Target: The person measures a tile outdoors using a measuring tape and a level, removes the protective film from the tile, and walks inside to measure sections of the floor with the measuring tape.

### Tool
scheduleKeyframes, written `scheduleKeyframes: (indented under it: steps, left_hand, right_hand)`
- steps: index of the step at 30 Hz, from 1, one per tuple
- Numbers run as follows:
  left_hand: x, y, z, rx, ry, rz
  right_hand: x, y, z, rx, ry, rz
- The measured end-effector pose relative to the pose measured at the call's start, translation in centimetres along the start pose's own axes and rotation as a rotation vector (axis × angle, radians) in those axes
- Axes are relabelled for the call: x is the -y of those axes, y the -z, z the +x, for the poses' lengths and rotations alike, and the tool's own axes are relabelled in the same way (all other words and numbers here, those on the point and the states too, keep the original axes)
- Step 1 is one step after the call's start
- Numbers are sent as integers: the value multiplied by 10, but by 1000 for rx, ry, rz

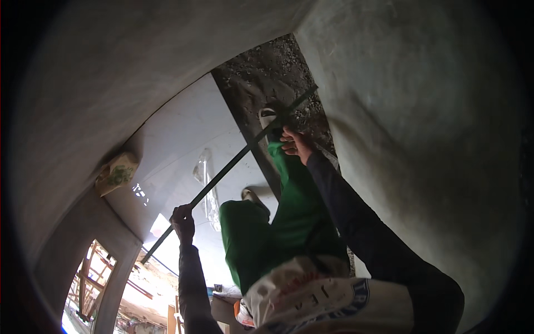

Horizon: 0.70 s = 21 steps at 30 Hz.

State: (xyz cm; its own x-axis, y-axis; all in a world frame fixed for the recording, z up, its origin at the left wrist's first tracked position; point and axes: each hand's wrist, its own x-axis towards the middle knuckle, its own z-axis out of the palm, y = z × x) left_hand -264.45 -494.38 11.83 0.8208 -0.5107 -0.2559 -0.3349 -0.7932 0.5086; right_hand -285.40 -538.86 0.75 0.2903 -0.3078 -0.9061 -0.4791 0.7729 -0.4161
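Note:
A long, straight dark bar (228, 167) slants across the view from lower left to upper right, in front of my legs. My left hand (183, 224) is closed round its lower-left part. Near the bar's upper half is my right hand (298, 145), its fingers curled and its fingertips close to the bar's lower edge. I cannot tell whether those fingers touch the bar or pinch something small. The bar's upper end lies over dark, rough ground beside the right-hand wall.
Pale floor sheeting (183, 119) meets a strip of dark rubble (267, 67). Clear plastic wrapping (208, 192) lies on the sheeting. A tan bag (117, 173) stands by the left wall. Grey plastered walls (423, 122) close in on both sides. An opening (89, 281) shows lower left.

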Motion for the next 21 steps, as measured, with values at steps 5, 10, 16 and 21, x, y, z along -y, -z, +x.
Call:
scheduleKeyframes:
  steps: [5, 10, 16, 21]
  left_hand:
    - [9, -73, 101, 136, 57, -40]
    - [70, -129, 177, 182, 193, -40]
    - [159, -233, 255, 219, 122, -30]
    - [202, -295, 315, 207, 45, -31]
  right_hand:
    - [25, -7, 140, 13, 0, 123]
    - [15, -34, 276, -110, 1, 158]
    - [-6, -18, 410, -246, -33, 129]
    - [-4, -11, 485, -248, 11, 216]
